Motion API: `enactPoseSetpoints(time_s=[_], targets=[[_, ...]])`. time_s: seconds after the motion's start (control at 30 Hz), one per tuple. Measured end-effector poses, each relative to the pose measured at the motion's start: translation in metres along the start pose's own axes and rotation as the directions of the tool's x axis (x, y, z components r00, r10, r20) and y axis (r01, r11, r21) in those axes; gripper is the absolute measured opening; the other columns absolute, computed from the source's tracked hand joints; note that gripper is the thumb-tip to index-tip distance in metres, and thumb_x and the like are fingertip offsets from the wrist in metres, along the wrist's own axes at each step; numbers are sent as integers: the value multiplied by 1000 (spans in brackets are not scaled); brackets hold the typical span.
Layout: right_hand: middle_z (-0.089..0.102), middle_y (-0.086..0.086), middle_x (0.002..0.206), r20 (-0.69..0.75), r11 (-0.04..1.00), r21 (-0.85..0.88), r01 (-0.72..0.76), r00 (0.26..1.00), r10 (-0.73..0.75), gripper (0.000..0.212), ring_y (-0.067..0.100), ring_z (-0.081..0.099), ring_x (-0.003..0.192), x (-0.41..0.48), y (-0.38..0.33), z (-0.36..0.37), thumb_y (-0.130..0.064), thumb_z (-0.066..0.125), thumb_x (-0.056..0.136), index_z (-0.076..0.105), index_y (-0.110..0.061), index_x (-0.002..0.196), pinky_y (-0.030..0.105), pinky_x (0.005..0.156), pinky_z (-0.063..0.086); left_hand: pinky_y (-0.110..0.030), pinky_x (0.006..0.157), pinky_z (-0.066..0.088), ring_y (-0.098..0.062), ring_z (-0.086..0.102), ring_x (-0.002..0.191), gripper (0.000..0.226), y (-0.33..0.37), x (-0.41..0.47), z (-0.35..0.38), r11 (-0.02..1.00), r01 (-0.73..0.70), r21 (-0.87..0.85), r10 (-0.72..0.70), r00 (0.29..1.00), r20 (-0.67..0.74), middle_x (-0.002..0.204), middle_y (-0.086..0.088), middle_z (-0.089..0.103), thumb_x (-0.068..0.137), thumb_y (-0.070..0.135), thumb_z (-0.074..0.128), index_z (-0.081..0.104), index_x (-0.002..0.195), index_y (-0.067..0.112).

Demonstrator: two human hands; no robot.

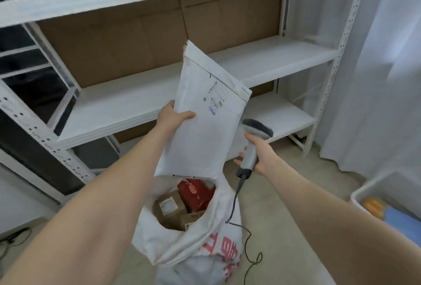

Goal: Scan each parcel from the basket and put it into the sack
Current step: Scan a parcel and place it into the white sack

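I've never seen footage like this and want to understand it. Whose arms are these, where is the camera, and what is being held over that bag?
There is no machine here. The arms are a person's own, filmed by one camera worn on the head, looking forward and down.

The left hand grips a white mailer, label towards the camera, with its lower end at the mouth of an open white sack on the floor. The right hand holds a grey scanner, and its cable hangs down.

Inside the sack lie brown boxes and a red parcel. White shelves stand behind. At the lower right is a white basket.
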State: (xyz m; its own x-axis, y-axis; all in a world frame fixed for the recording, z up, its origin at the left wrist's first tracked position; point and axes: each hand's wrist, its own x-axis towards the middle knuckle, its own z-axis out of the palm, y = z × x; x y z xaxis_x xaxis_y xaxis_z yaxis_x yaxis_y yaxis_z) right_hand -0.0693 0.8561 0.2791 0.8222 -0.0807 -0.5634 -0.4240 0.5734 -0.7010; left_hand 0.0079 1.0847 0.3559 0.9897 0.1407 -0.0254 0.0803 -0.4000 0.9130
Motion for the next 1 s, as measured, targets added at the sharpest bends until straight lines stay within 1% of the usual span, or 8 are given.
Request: enactPoseSetpoints(time_s=[0.17,0.37,0.6,0.73,0.8,0.87,0.93,1.0], targets=[[58,15,110,-35,991,37,-126,991,127,56,32,61,93,43,74,50,-30,79,80,50,-15,126,58,82,55,-32,86,48,-21,60,101,62,-81,30,-44,983,87,163,-85,996,-22,118,1,62,69,20,81,54,124,18],[53,14,110,-197,981,46,-189,961,195,51,28,59,90,90,136,34,-34,78,80,48,-18,118,59,88,53,-33,79,48,-26,60,101,62,-160,43,-31,902,149,406,-175,984,28,118,-4,61,72,24,79,49,126,16],[51,12,98,-275,975,1,-221,937,213,38,35,56,89,126,196,12,-28,72,86,49,-14,112,55,89,50,-30,82,48,-25,62,99,44,-240,68,-2,915,199,351,-250,962,107,108,1,64,79,26,75,57,119,19],[59,8,80,-323,985,-50,-163,936,139,23,24,57,68,146,228,9,-18,70,88,58,-9,105,34,65,49,-33,79,54,-24,66,88,35,-283,94,-8,889,425,169,-458,823,336,110,-9,68,83,15,73,60,115,12],[66,10,85,-346,984,-83,-156,931,119,26,28,63,77,159,248,6,-17,73,85,61,-10,106,38,74,54,-34,85,53,-25,66,97,43,-315,99,-10,828,476,298,-561,696,448,115,-10,67,84,13,72,56,124,8],[69,14,95,-354,977,-121,-177,927,124,30,33,65,89,170,264,6,-17,76,81,63,-10,107,46,89,52,-34,94,48,-26,61,110,45,-354,99,-10,762,396,512,-634,614,470,123,-10,63,88,11,66,53,130,6],[69,17,101,-354,972,-119,-203,923,149,31,37,65,95,178,281,10,-17,78,79,65,-11,106,49,92,53,-31,93,49,-23,61,108,39,-398,93,-13,636,219,740,-646,675,355,120,-5,64,92,23,55,56,129,11],[64,11,92,-366,970,-138,-199,921,137,30,30,60,86,184,295,15,-17,78,80,64,-13,106,41,82,50,-34,90,51,-19,63,101,45,-435,89,-19,561,169,810,-607,750,263,113,-2,66,88,34,54,53,130,17]])
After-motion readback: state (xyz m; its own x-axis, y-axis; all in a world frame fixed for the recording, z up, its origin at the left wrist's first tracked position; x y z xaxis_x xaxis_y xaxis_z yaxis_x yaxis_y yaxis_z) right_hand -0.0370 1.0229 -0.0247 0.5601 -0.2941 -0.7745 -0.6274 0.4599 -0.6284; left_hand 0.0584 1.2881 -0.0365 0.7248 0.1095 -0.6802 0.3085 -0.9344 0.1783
